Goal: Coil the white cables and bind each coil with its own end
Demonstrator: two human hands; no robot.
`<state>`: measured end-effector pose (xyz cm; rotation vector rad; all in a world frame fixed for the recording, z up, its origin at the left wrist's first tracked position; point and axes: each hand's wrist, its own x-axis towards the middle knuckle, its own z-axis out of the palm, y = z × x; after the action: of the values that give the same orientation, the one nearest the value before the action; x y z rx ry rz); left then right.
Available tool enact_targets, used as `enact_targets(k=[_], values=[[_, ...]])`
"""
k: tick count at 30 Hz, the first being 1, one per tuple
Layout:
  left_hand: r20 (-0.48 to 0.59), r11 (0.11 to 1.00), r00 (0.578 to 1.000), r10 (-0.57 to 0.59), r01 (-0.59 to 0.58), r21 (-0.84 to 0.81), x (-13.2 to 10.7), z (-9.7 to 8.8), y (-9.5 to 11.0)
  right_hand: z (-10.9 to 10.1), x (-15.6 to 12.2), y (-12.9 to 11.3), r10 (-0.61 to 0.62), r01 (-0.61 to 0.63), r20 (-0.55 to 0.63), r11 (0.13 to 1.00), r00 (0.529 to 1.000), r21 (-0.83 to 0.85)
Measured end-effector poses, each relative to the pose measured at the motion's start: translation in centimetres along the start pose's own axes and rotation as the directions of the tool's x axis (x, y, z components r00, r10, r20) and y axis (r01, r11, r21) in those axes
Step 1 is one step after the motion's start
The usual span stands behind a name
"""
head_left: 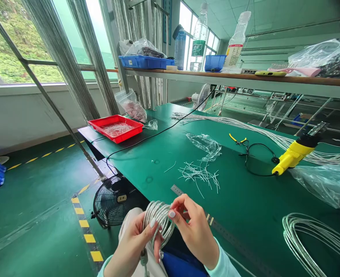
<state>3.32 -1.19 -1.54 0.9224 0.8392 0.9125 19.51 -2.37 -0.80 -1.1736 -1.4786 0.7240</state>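
Observation:
A small coil of grey-white cable (158, 216) is held over my lap at the table's front edge. My left hand (135, 240) wraps round its left side, thumb across the loops and fingers through the middle. On the upper right of the coil, my right hand (191, 227) pinches with thumb and forefinger at the strands; exactly what lies between the fingertips is hidden. A plug-like cable end (144, 257) hangs below my left hand. Just beyond my hands, a steel ruler (177, 190) lies on the table, with a pile of short white ties (200, 175) behind it.
On the green table (158, 154) are a red tray (116, 129), a yellow heat gun (293, 154), yellow-handled cutters (237, 139), clear plastic bags and a larger cable coil (311, 238). A black fan (118, 200) stands on the floor at left. A shelf (187, 74) spans the back.

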Motion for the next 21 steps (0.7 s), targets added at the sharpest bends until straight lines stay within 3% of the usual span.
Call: enact_targets(k=[5,11,16,19,21], values=[[-0.055,0.994,0.998,-0.03,0.024,-0.102,-0.1,1.0,0.3,0.4,0.2,0.3,0.015,-0.016,-0.048,1.0,0.999,-0.016],[0.024,0.989,0.997,-0.07,0.072,-0.129,0.3,0.1,-0.3,0.6,0.5,0.9,-0.084,0.061,-0.127,0.983,0.988,-0.174],[-0.189,0.913,0.98,-0.069,-0.014,-0.407,1.3,-0.8,1.0,0.4,-0.4,2.1,-0.011,-0.023,-0.112,0.956,0.994,-0.294],[-0.348,0.821,0.935,-0.068,-0.145,-0.552,1.9,-1.9,2.6,-0.2,-1.5,3.4,0.029,-0.077,-0.129,0.916,0.991,-0.394],[-0.433,0.794,0.901,-0.022,-0.247,-0.555,2.2,-2.8,3.2,-0.7,-2.3,4.2,-0.009,-0.059,-0.149,0.892,0.989,-0.448]])
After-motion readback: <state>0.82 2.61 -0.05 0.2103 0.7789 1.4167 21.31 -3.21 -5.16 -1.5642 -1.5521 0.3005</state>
